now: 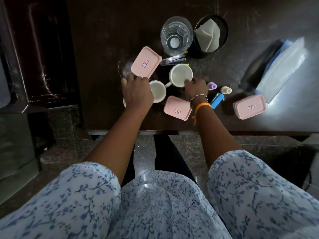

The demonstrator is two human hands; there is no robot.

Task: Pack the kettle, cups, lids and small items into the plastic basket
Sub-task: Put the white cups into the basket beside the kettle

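On the dark table, my left hand (137, 91) grips the near edge of a pink lid (145, 63) with a label, held tilted over a clear container (122, 68). Just right of that hand stands a white cup (158, 92). My right hand (196, 87) pinches the rim of a second white cup (180, 75), with a finger inside it. Another pink lid (177, 107) lies flat near my right wrist. A glass kettle (177, 35) stands behind the cups. Beside my right hand lie a purple piece (212, 85), a small white bottle (226, 90) and a blue item (217, 100). No basket is in view.
A black round container (223, 28) holding a folded cloth stands right of the kettle. A stapler (172, 59) lies between the kettle and the cups. A clear box with a pink lid (249, 106) and plastic bags (283, 66) lie at the right. The table edge (172, 131) runs just before my knees.
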